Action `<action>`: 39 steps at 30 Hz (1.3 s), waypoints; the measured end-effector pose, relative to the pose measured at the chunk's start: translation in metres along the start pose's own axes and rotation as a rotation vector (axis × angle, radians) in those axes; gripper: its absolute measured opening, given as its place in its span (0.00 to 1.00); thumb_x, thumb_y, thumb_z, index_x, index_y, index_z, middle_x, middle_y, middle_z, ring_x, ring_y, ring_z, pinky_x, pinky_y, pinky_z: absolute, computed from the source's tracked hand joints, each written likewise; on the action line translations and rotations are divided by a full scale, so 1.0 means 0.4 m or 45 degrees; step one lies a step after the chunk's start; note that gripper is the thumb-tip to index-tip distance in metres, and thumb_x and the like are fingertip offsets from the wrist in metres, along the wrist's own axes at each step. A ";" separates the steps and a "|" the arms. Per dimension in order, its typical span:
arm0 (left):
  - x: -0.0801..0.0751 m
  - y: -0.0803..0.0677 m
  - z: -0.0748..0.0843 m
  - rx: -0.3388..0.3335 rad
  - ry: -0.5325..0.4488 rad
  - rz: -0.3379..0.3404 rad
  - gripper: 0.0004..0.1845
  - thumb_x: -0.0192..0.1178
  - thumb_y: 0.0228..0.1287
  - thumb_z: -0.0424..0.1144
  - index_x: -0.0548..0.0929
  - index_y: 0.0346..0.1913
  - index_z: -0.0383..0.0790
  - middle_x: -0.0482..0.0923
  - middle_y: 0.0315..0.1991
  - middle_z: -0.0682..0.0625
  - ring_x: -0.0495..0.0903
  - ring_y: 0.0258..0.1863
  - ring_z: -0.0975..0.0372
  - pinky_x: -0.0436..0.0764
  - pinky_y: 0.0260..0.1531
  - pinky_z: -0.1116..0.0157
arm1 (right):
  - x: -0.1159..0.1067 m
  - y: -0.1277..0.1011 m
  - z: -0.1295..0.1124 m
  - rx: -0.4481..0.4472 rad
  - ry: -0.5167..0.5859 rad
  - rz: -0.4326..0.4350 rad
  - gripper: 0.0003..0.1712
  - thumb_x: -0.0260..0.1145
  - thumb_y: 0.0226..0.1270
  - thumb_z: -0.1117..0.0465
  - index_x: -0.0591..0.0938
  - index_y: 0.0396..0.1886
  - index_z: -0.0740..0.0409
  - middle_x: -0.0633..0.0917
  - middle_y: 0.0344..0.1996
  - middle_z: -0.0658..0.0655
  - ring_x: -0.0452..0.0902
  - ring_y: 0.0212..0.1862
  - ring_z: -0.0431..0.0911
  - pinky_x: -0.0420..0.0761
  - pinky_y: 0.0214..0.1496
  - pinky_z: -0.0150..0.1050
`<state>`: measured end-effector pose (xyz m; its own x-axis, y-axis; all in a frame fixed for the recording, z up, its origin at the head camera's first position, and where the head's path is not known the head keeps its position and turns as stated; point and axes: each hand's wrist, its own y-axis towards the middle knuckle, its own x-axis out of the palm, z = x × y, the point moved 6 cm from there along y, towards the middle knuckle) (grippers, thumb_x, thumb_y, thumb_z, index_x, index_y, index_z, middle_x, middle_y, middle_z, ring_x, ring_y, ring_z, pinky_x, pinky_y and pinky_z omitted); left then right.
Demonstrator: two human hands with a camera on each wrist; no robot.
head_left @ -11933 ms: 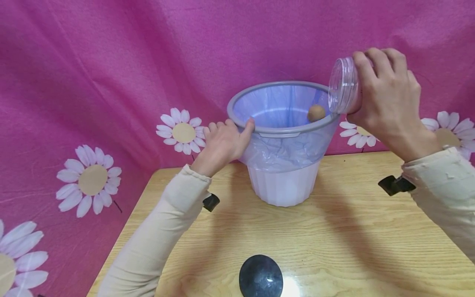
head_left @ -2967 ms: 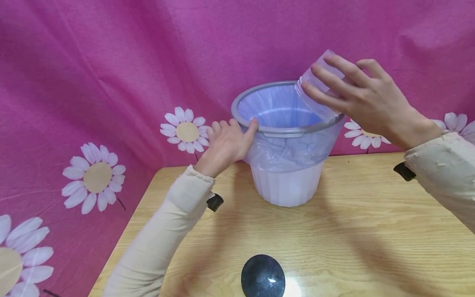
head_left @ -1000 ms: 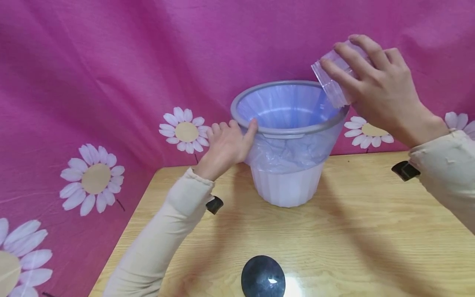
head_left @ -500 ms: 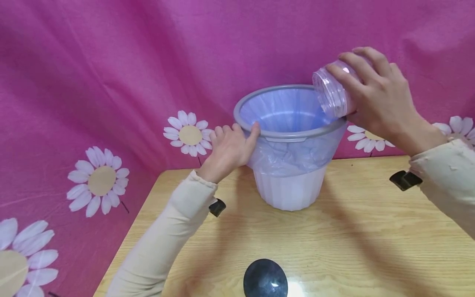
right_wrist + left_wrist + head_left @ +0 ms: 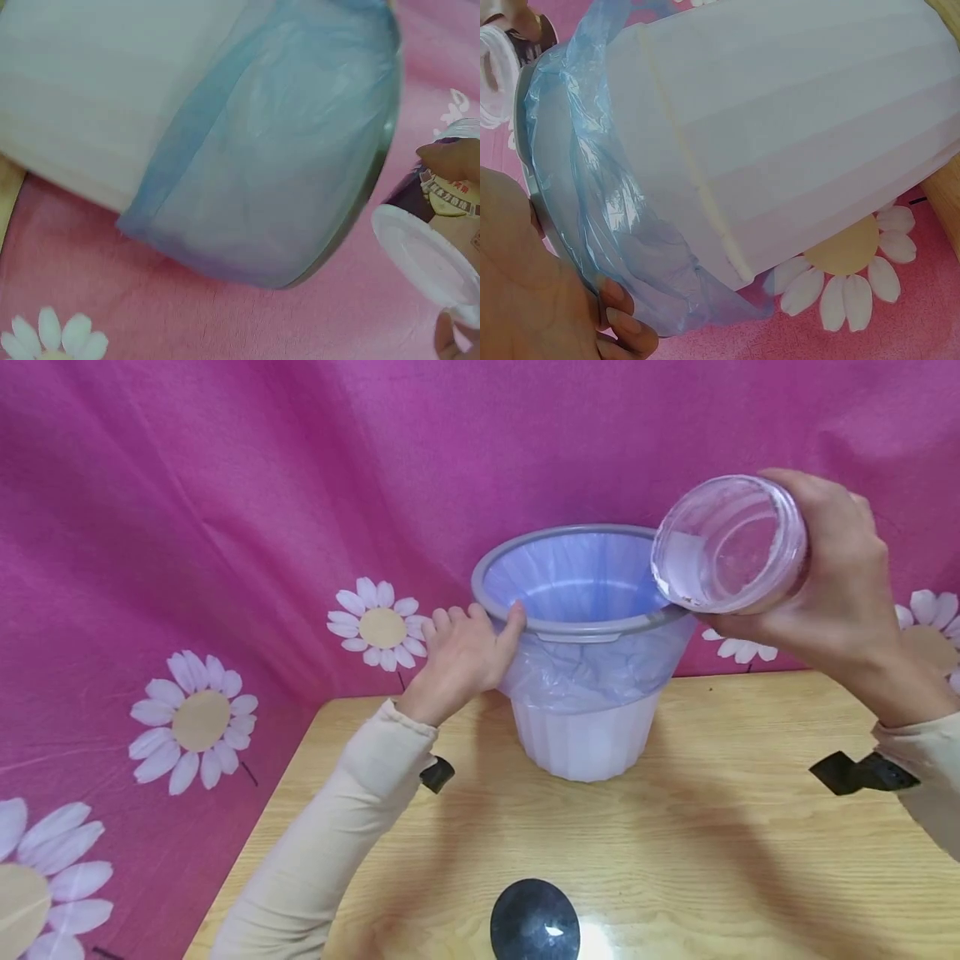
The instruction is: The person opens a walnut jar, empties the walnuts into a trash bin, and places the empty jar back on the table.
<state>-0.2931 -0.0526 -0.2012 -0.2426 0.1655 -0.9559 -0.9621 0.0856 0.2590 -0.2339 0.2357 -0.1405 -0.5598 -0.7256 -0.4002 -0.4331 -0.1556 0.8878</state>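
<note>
A white ribbed trash bin with a grey rim stands on the table, a translucent blue trash bag lining it and folded over the outside. My left hand grips the rim at the left, thumb on top; in the left wrist view its fingertips curl against the bag. At the right side of the rim, my right hand holds a clear plastic jar tilted, its open mouth towards the head camera. Small white bits cling inside near the jar's lip. In the right wrist view a printed label wraps the jar.
A glossy black rounded object lies at the front of the wooden table. Behind and to the left hangs a pink cloth with large daisies. The bin's floor is hidden from the head view.
Nearly twelve seconds ago a brown round thing showed at the bin's mouth; now it is out of sight. The jar, lately tipped over the bin, has turned its mouth towards me. Left hand stays.
</note>
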 end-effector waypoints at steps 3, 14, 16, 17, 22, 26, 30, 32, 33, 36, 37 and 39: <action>0.000 -0.002 0.000 -0.004 -0.002 0.002 0.38 0.27 0.71 0.64 0.73 0.41 0.30 0.71 0.38 0.37 0.67 0.42 0.46 0.64 0.48 0.51 | -0.012 -0.026 0.003 0.245 0.120 -0.005 0.64 0.85 0.13 0.71 0.74 0.65 0.49 0.78 0.57 0.53 0.68 0.57 0.36 0.62 0.62 0.29; -0.003 0.001 0.012 0.002 -0.008 -0.010 0.38 0.27 0.71 0.65 0.73 0.39 0.32 0.71 0.37 0.38 0.67 0.42 0.47 0.64 0.48 0.52 | -0.030 -0.159 0.002 0.646 0.504 -0.253 0.63 0.79 0.23 0.84 0.69 0.68 0.52 0.78 0.54 0.51 0.72 0.52 0.41 0.69 0.51 0.20; -0.004 0.002 0.015 0.001 -0.012 -0.013 0.38 0.27 0.71 0.65 0.73 0.40 0.31 0.71 0.37 0.38 0.67 0.42 0.47 0.65 0.48 0.52 | -0.024 -0.188 0.001 0.632 0.579 -0.282 0.62 0.78 0.22 0.85 0.69 0.68 0.56 0.79 0.54 0.53 0.73 0.53 0.41 0.69 0.52 0.22; -0.004 0.003 0.016 0.004 -0.010 -0.014 0.38 0.27 0.71 0.65 0.73 0.40 0.31 0.71 0.37 0.38 0.67 0.42 0.47 0.65 0.48 0.52 | -0.019 -0.204 0.000 0.620 0.637 -0.295 0.62 0.78 0.21 0.86 0.69 0.67 0.58 0.79 0.54 0.54 0.74 0.53 0.42 0.69 0.53 0.23; -0.004 0.002 0.018 -0.008 -0.006 -0.039 0.39 0.27 0.70 0.65 0.73 0.43 0.31 0.70 0.38 0.38 0.66 0.42 0.48 0.65 0.48 0.53 | 0.026 -0.313 -0.012 0.597 0.890 -0.367 0.62 0.75 0.21 0.89 0.66 0.67 0.66 0.78 0.56 0.59 0.75 0.56 0.41 0.72 0.55 0.24; -0.005 -0.001 0.016 -0.013 0.001 -0.049 0.38 0.27 0.70 0.65 0.72 0.43 0.31 0.70 0.38 0.39 0.66 0.42 0.48 0.65 0.48 0.53 | 0.073 -0.427 -0.025 0.622 1.016 -0.412 0.61 0.75 0.24 0.88 0.62 0.68 0.69 0.76 0.59 0.58 0.74 0.60 0.38 0.72 0.56 0.25; -0.008 -0.003 0.016 0.008 -0.002 -0.036 0.38 0.27 0.71 0.65 0.72 0.41 0.31 0.70 0.37 0.39 0.66 0.42 0.48 0.65 0.47 0.53 | 0.105 -0.527 -0.042 0.647 0.876 -0.471 0.62 0.78 0.25 0.84 0.62 0.68 0.67 0.76 0.59 0.54 0.72 0.60 0.35 0.69 0.57 0.22; -0.008 -0.005 0.015 0.013 -0.004 -0.028 0.38 0.26 0.71 0.65 0.71 0.40 0.31 0.70 0.37 0.38 0.67 0.42 0.47 0.65 0.47 0.52 | 0.120 -0.571 -0.049 0.663 0.770 -0.507 0.62 0.81 0.25 0.80 0.63 0.68 0.64 0.77 0.58 0.52 0.70 0.59 0.34 0.67 0.56 0.21; -0.009 -0.005 0.015 0.013 -0.002 -0.022 0.38 0.26 0.71 0.65 0.71 0.39 0.31 0.71 0.37 0.38 0.67 0.42 0.47 0.65 0.47 0.52 | 0.128 -0.590 -0.052 0.676 0.747 -0.526 0.63 0.82 0.25 0.78 0.63 0.68 0.62 0.77 0.58 0.51 0.70 0.59 0.34 0.67 0.55 0.21; -0.011 -0.006 0.012 0.016 0.002 -0.003 0.37 0.27 0.71 0.64 0.72 0.38 0.31 0.72 0.36 0.37 0.68 0.42 0.46 0.65 0.47 0.51 | 0.155 -0.644 -0.065 0.700 0.719 -0.593 0.62 0.84 0.27 0.73 0.63 0.68 0.59 0.77 0.57 0.49 0.71 0.56 0.33 0.68 0.53 0.21; -0.012 -0.006 0.012 0.019 0.003 0.002 0.37 0.27 0.71 0.64 0.72 0.38 0.32 0.72 0.36 0.37 0.68 0.42 0.46 0.65 0.46 0.52 | 0.164 -0.659 -0.070 0.701 0.721 -0.607 0.62 0.84 0.27 0.72 0.63 0.68 0.59 0.77 0.57 0.50 0.71 0.55 0.34 0.69 0.52 0.21; -0.013 -0.006 0.011 0.022 0.001 0.003 0.37 0.26 0.71 0.64 0.72 0.38 0.31 0.72 0.36 0.37 0.68 0.42 0.46 0.65 0.46 0.51 | 0.177 -0.686 -0.079 0.705 0.697 -0.631 0.61 0.85 0.27 0.69 0.64 0.68 0.59 0.77 0.56 0.51 0.72 0.53 0.34 0.70 0.51 0.23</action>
<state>-0.2891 -0.0495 -0.1964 -0.2450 0.1646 -0.9555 -0.9593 0.1018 0.2635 -0.1325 0.2058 -0.4052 0.1306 -0.8995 -0.4170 -0.8893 -0.2922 0.3517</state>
